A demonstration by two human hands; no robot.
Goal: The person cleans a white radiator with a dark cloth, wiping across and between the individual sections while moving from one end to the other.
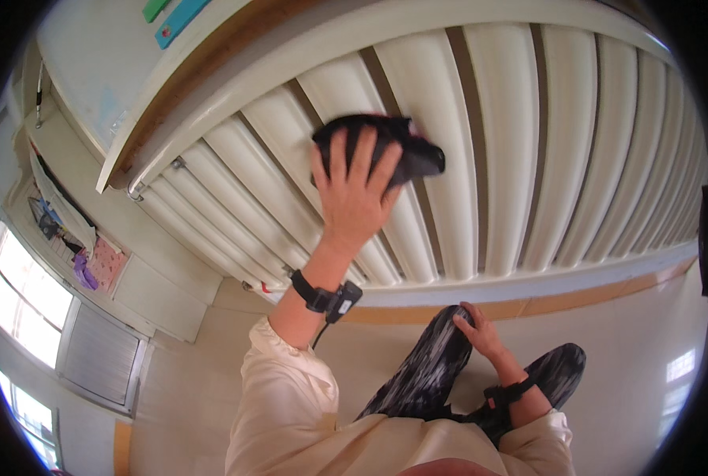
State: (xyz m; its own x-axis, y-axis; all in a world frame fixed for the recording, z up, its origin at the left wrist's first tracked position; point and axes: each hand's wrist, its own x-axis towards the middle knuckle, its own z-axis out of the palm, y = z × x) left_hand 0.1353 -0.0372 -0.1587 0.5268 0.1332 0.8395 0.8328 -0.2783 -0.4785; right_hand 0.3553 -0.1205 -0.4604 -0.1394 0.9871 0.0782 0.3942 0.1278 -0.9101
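Observation:
My left hand [354, 196] presses a black cloth [422, 159] against a cream-coloured column radiator [508, 149]. Its fingers are spread over the bunched cloth, which shows a bit of pink at its upper edge. The palm side is hidden. My right hand [483, 333] rests on my bent knee in dark patterned trousers [425, 363], holding nothing. Black straps with small devices sit on both wrists, and a cable hangs from the left one [342, 302].
A shelf or sill [169, 89] runs above the radiator. Valves and pipe fittings [288, 271] are at the radiator's left end. Tan skirting [508, 309] lies along the wall below. Cloth items hang on a rack [62, 226] at the left, near a bright window [26, 291].

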